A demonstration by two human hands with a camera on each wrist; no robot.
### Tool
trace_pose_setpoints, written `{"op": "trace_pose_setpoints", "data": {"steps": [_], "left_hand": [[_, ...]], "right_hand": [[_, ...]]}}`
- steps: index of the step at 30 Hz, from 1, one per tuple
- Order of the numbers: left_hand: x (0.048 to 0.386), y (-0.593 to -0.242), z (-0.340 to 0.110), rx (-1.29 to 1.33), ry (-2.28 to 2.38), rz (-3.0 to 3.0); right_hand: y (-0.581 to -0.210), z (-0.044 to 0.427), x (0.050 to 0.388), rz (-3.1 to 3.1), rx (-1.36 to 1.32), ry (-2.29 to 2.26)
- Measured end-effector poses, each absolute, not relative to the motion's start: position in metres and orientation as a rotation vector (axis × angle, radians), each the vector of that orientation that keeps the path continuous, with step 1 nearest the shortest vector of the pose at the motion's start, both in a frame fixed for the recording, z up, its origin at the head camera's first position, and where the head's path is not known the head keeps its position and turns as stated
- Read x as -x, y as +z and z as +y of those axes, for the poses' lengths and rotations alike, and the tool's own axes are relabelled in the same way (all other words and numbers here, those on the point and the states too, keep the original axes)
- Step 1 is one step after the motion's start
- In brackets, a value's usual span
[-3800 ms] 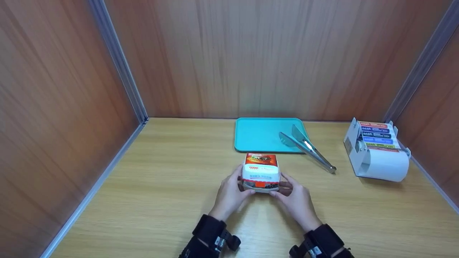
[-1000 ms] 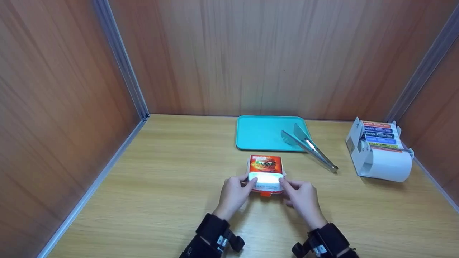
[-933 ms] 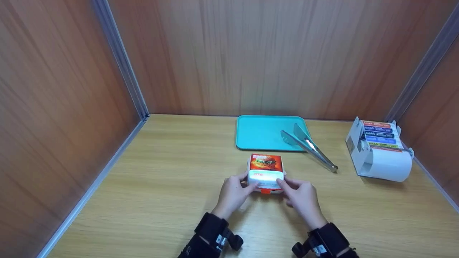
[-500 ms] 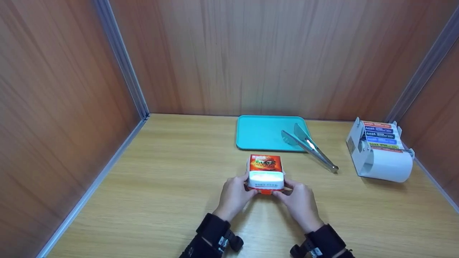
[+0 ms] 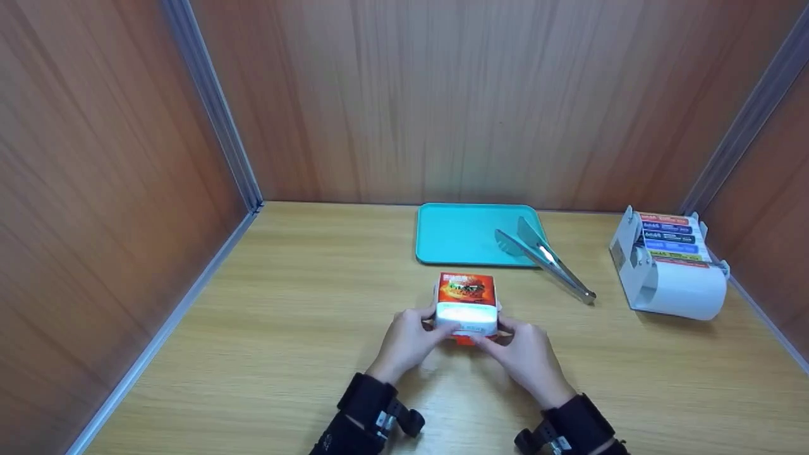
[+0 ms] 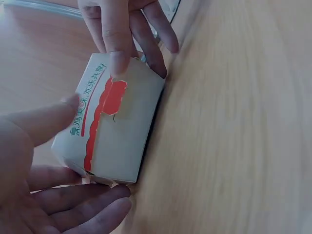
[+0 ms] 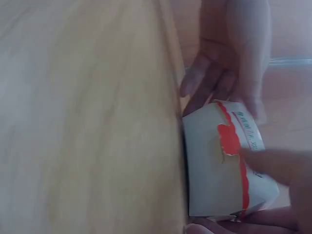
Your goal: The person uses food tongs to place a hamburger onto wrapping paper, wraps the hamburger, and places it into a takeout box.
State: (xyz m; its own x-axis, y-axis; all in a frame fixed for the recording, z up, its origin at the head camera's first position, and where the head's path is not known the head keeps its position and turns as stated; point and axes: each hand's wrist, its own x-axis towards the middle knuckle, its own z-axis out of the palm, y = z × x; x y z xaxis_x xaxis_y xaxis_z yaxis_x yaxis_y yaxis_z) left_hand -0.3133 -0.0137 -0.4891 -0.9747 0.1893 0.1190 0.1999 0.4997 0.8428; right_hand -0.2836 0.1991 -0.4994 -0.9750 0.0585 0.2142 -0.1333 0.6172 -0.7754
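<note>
A small burger box (image 5: 466, 314), white with a red burger picture on top, stands on the table between both hands. Its lid is down, and a red tab (image 6: 115, 97) overlaps the pale front wall. My left hand (image 5: 409, 340) holds the box's left side, its thumb on the front of the lid. On the other side my right hand (image 5: 524, 354) grips the box, with its thumb at the front beside the red tab. In the right wrist view, that thumb (image 7: 273, 163) lies across the lid's front. The box's contents are hidden.
Behind the box lies a turquoise tray (image 5: 455, 234). Metal tongs (image 5: 547, 259) rest with their heads on it and handles on the table. A white dispenser with colored labels (image 5: 670, 265) stands at the right. Wood panels (image 5: 404, 101) enclose the back and sides.
The red tab now shows over the box front, unlike in the oldest frame. Both thumbs have shifted about the front: onto the lid, down to its lower edge, and the left one up again.
</note>
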Motion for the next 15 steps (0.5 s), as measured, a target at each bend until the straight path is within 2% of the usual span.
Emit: {"op": "trace_pose_setpoints", "data": {"steps": [7,15], "left_hand": [[0.311,-0.491,-0.003,0.065,-1.622,-2.616],[0.311,-0.488,-0.004,0.017,-1.588,-2.637]], "right_hand": [[-0.500,0.196,0.285,-2.545,0.107,1.430],[-0.500,0.199,0.289,-2.489,0.268,1.657]]}}
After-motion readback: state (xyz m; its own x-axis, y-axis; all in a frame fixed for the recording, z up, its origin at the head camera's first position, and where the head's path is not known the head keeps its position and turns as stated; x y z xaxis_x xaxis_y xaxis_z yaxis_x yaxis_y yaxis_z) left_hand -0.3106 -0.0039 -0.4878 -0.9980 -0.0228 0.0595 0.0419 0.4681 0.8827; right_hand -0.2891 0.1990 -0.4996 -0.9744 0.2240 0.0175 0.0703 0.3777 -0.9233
